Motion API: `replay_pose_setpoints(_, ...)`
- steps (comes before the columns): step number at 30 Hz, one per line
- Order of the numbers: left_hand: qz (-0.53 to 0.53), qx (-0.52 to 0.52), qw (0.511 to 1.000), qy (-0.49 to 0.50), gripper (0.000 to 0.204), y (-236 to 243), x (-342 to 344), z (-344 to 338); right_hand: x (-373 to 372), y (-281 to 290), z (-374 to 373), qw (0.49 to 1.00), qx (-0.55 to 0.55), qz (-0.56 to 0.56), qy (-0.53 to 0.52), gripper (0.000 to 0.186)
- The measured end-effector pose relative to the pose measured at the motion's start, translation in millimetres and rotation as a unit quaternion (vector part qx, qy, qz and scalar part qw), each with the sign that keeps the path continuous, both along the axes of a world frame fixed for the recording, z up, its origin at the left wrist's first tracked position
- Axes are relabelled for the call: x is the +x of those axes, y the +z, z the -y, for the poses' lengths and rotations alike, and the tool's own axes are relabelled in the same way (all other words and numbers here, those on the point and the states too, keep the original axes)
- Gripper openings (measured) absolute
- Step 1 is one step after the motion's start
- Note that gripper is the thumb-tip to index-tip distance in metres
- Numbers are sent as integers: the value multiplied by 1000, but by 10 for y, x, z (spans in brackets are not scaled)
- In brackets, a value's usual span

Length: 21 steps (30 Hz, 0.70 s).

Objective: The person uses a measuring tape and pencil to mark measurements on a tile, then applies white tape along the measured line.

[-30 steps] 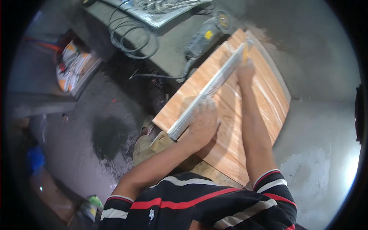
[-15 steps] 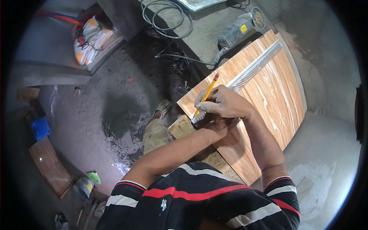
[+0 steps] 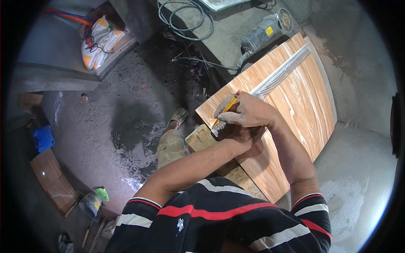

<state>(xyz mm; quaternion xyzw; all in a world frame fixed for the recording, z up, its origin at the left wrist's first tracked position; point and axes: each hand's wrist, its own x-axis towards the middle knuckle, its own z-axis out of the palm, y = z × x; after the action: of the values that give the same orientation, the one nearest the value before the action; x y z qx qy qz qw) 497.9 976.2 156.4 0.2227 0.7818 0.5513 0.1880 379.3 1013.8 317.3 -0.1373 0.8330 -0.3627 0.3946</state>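
Note:
My right hand [image 3: 247,110] is closed around a yellow pencil [image 3: 229,109], its tip down near the left corner of a wood-patterned tile [image 3: 301,101]. A silvery metal straightedge [image 3: 280,74] lies across the tile, running from that corner to the upper right, and passes under my hands. My left hand [image 3: 247,135] rests low over the straightedge and tile, crossed beneath my right hand. Its fingers are mostly hidden there.
An angle grinder [image 3: 263,31] lies on the grey ledge beyond the tile, its cable [image 3: 185,19] coiled nearby. Under the tile is a wooden board [image 3: 202,140]. Sacks [image 3: 101,44] stand far left. A bucket [image 3: 90,205] and tile pieces [image 3: 52,179] lie left.
The pencil has tilted lower toward the tile, its eraser end now closer to my right hand. My left hand stays about where it was.

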Motion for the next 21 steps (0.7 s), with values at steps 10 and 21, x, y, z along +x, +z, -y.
replay_pose_setpoints(10, 7, -23, 995, -102, 51, 139, -57, 112, 9, -11, -82, 999, -48, 14, 8, 25)
replay_pose_setpoints(21, -166, -59, 979, -99, 54, 382, -208, 123, -228, 93, -520, 999, 13, -31, -15, 22)
